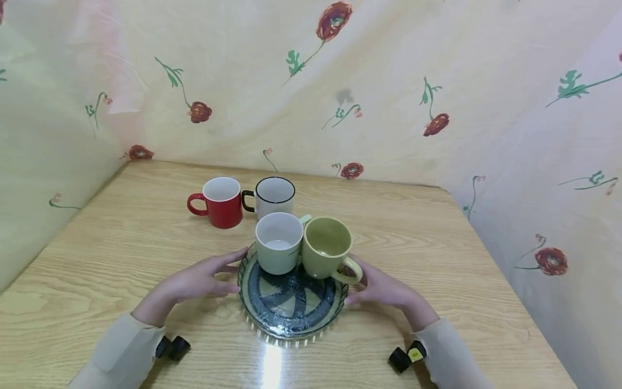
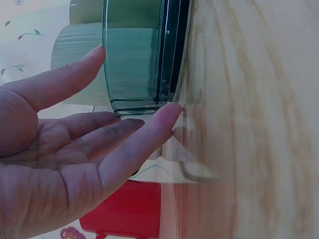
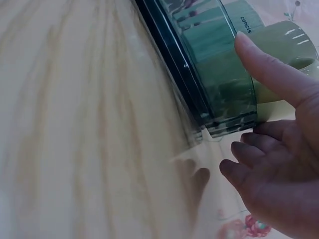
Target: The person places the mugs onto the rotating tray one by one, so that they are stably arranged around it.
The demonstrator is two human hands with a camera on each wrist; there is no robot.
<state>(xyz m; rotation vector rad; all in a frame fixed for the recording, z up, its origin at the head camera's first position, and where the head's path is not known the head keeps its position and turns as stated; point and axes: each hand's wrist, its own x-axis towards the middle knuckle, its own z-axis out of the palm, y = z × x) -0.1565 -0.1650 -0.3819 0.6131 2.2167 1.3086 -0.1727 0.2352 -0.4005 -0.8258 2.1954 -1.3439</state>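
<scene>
A round glass-walled tray (image 1: 282, 319) with a dark blue patterned base stands on the table. Toward its back sit a pale mug (image 1: 279, 246) and, right beside it, an olive-green mug (image 1: 324, 254) whose handle points to the front right. My left hand (image 1: 206, 278) is at the tray's left side, its thumb (image 2: 92, 59) at the glass rim and its other fingers extended along the wall. On the opposite side is my right hand (image 1: 381, 286), with the thumb (image 3: 254, 52) touching the wall's upper edge and the other fingers loosely bent beside it.
Behind the tray, a white mug with a black rim (image 1: 275, 200) stands near a red mug (image 1: 223, 204), both with handles to the left. A flower-patterned cloth (image 1: 311, 108) hangs at the back and sides of the wooden table (image 1: 121, 232).
</scene>
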